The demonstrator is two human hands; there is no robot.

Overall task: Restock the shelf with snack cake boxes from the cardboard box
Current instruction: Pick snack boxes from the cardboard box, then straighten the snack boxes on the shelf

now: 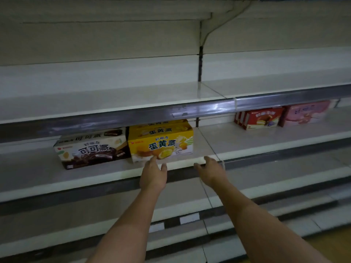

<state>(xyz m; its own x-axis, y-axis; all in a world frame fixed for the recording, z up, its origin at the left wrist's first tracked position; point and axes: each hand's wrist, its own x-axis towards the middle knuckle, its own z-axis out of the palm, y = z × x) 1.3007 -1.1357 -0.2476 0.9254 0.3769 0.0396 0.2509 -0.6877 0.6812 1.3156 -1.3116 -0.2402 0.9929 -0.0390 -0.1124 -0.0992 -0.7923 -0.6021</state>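
a brown cocoa pie box [89,149] stands on the shelf [106,171], touching the yellow egg yolk pie box [161,143] to its right. left hand [153,174] fingers spread, tips on the yellow box front. right hand [210,170] open, empty, at the shelf edge.

Cocoa box [89,149] just left of yolk box [161,143], both on shelf [57,179]
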